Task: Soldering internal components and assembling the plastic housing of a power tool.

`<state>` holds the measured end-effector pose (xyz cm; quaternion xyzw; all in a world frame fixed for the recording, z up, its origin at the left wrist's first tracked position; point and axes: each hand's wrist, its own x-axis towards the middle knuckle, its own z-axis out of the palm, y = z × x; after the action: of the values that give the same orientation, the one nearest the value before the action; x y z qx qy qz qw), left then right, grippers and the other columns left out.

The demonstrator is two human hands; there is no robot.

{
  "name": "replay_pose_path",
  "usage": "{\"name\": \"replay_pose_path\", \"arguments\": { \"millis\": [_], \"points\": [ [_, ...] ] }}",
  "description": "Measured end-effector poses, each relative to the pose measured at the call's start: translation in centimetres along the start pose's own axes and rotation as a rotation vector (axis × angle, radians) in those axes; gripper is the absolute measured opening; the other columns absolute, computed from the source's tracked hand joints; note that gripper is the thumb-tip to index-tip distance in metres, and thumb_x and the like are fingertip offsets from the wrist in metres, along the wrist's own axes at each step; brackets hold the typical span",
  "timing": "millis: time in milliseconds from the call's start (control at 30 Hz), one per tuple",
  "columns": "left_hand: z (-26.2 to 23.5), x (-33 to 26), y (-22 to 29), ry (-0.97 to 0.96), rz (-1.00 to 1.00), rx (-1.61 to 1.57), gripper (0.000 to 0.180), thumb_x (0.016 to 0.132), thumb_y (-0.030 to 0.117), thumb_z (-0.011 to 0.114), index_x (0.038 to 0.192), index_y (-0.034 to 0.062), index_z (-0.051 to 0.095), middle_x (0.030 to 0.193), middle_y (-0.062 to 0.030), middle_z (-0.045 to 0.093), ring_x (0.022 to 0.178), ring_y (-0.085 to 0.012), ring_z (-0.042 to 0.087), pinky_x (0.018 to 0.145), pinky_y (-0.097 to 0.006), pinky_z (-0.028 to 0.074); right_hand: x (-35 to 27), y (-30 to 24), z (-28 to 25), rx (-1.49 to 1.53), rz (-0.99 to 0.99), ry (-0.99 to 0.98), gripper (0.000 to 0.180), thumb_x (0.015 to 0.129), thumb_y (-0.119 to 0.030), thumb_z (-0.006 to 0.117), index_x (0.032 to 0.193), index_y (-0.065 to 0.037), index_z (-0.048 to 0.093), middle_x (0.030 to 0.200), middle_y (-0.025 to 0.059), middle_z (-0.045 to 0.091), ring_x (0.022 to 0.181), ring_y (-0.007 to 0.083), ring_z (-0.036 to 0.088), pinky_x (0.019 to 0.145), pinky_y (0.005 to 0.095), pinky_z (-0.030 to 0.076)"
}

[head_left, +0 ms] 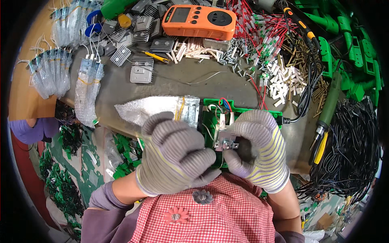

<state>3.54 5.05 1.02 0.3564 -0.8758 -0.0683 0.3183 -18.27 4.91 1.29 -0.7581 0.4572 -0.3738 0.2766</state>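
Pinching the metal bracket (221, 137) from its right is the right grip (261, 148); left grip (175, 156) curls nearby, hold unclear.

L head cam, downwd, close-range

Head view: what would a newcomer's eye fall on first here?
Probably the orange meter at the top centre, bright beside the grey heat sinks. Next, the striped gloves at the centre: the left hand just left of the open green case, the right hand at the metal part in front of it. Black cables pile up at the right.
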Motion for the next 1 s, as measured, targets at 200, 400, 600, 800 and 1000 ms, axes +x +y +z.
{"name": "replay_pose_path", "arguments": {
  "millis": [200,400,600,800,1000],
  "points": [
    [0.8,-0.2,0.1,-0.021,0.094,-0.059,0.030,0.057,0.033,0.079,0.081,0.0198,0.067,0.087,0.0041,0.058,0.081,-0.0203,0.058,0.078,-0.043,0.050,-0.3,0.7,0.6,0.001,-0.056,-0.002,0.046,0.063,-0.002,0.075,0.108,-0.009,0.068,0.106,0.0125,0.062,0.089,0.0316,0.063,0.077,0.0407,0.053],
    [0.3,-0.2,-0.8,-0.044,0.150,-0.101,0.032,0.057,0.021,0.083,0.086,0.0178,0.070,0.087,0.0016,0.053,0.080,-0.0220,0.057,0.071,-0.039,0.050,-0.6,0.7,0.4,0.077,0.041,0.024,0.041,0.064,-0.004,0.081,0.103,-0.010,0.071,0.100,0.0091,0.062,0.080,0.0256,0.063,0.069,0.0363,0.053],
    [-1.2,0.3,-1.2,-0.063,0.127,-0.093,0.033,0.059,0.015,0.081,0.091,0.0131,0.072,0.086,-0.0010,0.058,0.080,-0.0225,0.062,0.068,-0.038,0.053,-0.2,0.8,-0.2,0.056,-0.063,-0.037,0.035,0.064,-0.006,0.082,0.097,-0.011,0.072,0.092,0.0075,0.060,0.073,0.0238,0.061,0.063,0.0361,0.050],
    [-1.1,0.8,-1.2,-0.132,0.125,-0.025,0.031,0.061,0.017,0.080,0.090,0.0138,0.073,0.086,-0.0012,0.060,0.079,-0.0218,0.063,0.067,-0.038,0.053,0.0,0.1,0.4,-0.217,-0.159,-0.194,0.013,0.071,-0.020,0.072,0.083,-0.016,0.071,0.089,0.0049,0.064,0.076,0.0239,0.064,0.067,0.0395,0.048],
    [-2.3,2.7,-0.7,-0.302,0.027,-0.004,0.027,0.063,0.019,0.080,0.090,0.0152,0.072,0.080,0.0000,0.062,0.078,-0.0225,0.064,0.064,-0.038,0.051,-0.2,-0.2,-0.1,-0.239,-0.126,-0.264,0.018,0.071,-0.020,0.073,0.088,-0.013,0.069,0.095,0.0071,0.064,0.088,0.0265,0.063,0.077,0.0430,0.047]
  ]
}}
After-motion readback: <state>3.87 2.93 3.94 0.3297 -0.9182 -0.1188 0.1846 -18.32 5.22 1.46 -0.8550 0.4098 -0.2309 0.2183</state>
